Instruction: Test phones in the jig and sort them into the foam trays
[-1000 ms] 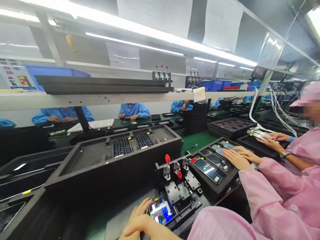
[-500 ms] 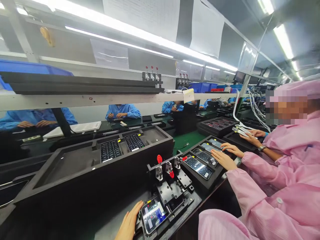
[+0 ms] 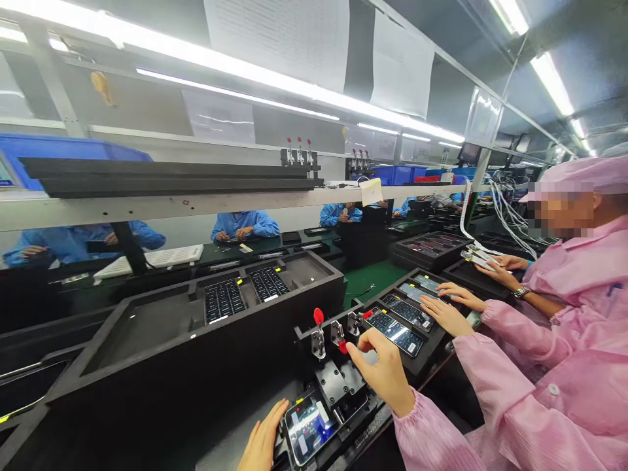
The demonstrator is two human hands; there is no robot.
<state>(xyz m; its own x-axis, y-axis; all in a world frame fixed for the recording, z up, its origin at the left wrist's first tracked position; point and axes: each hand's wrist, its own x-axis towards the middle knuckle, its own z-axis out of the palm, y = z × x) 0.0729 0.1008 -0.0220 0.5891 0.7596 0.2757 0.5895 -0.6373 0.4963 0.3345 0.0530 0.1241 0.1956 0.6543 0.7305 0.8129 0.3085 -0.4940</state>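
A black clamping fixture (image 3: 338, 383) stands at the near edge of the bench, with a lit phone (image 3: 308, 428) lying in its front nest. My left hand (image 3: 262, 439) rests flat against the phone's left side, fingers stretched out. My right hand (image 3: 385, 369), in a pink sleeve, is raised over the fixture's back row of red-handled toggle clamps (image 3: 318, 327). Its fingertips pinch at the middle clamp's red lever (image 3: 342, 345). What the fingers enclose is partly hidden.
A large black foam tray (image 3: 196, 314) holding two dark parts sits behind the fixture. To the right, a co-worker in pink (image 3: 554, 340) has both hands on a tray of phones (image 3: 407, 324). Workers in blue sit across the green belt (image 3: 377, 275).
My right hand has come into view and reached up to the toggle clamps. My left hand stays beside the phone. The view has tilted slightly.
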